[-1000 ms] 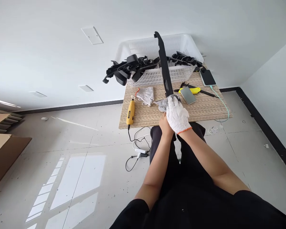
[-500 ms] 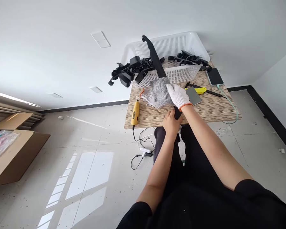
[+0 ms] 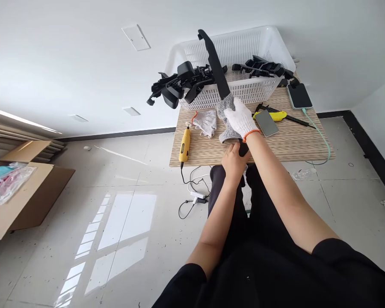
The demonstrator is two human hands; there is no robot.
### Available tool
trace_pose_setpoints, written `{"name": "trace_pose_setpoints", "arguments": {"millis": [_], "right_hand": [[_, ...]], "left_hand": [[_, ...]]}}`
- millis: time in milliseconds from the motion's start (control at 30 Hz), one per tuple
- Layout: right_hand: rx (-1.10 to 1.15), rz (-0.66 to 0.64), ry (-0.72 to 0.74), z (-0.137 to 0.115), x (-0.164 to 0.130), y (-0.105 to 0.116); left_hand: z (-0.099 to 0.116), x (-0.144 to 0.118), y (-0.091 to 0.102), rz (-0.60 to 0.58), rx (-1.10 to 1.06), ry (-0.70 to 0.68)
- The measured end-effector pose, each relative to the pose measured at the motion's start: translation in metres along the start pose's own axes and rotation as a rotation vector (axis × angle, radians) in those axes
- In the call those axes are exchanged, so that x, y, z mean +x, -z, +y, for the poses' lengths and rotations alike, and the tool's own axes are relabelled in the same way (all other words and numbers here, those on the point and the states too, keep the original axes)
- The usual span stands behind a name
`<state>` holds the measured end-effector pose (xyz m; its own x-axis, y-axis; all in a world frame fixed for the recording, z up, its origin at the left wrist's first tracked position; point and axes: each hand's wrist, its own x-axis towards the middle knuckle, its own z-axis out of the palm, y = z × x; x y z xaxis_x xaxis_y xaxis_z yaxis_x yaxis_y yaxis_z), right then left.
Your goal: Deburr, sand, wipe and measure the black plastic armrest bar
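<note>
**Both hands on the long black strip**

My right hand (image 3: pixel 242 120), in a white knit glove with an orange cuff, is closed around a grey cloth (image 3: pixel 226 114) that wraps the strip (image 3: pixel 217 68) about midway along its length. My left hand (image 3: pixel 233 159), bare, grips the strip's lower end at the near edge of the table (image 3: pixel 285 143), fingers curled round it. The strip stands tilted, its upper end leaning away and to the left, rising in front of the basket (image 3: pixel 244 47).

Just left of the cloth a second white glove (image 3: pixel 205 122) lies flat on the table, and left of that a yellow rotary tool (image 3: pixel 185 146) lies near the table's left edge, its cord running down to the floor. To the right of my gloved hand sit a grey phone-sized slab (image 3: pixel 266 123), touching a yellow knife (image 3: pixel 274 115), and further back a phone (image 3: pixel 299 96) on a pale green cable.

The white basket stands at the far side of the table with black plastic parts (image 3: pixel 179 83) spilling over its left rim and more lying inside to the right. A cardboard box (image 3: pixel 22 201) stands on the floor well to the left.
</note>
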<state>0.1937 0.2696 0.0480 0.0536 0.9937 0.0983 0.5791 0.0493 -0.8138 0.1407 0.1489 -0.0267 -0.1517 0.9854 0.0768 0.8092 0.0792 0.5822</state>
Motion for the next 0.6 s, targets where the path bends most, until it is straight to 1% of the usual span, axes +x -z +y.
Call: {"name": "trace_pose_setpoints", "arguments": {"millis": [67, 133, 200, 300, 367, 467, 600], "right_hand": [[0.116, -0.046, -0.013, 0.007, -0.001, 0.003], [0.201, -0.06, -0.025, 0.01, 0.003, 0.003], [0.204, -0.007, -0.006, 0.01, 0.009, 0.0], [0.137, 0.114, 0.033, 0.007, 0.018, -0.005], [0.121, 0.141, 0.03, 0.006, 0.021, -0.008], [0.12, 0.119, -0.001, 0.01, 0.015, -0.01], [0.196, 0.074, -0.046, 0.02, -0.006, -0.004]], "left_hand": [[0.0, 0.0, -0.002, 0.014, 0.007, -0.013], [0.0, 0.0, -0.002, 0.017, 0.009, -0.015], [0.0, 0.001, -0.001, 0.013, 0.007, -0.015], [0.001, 0.001, 0.002, 0.001, 0.007, -0.015], [0.0, 0.001, 0.003, -0.001, 0.004, -0.016], [-0.001, -0.001, 0.002, 0.004, -0.005, -0.042], [-0.005, -0.005, -0.002, 0.023, 0.011, -0.083]]}}
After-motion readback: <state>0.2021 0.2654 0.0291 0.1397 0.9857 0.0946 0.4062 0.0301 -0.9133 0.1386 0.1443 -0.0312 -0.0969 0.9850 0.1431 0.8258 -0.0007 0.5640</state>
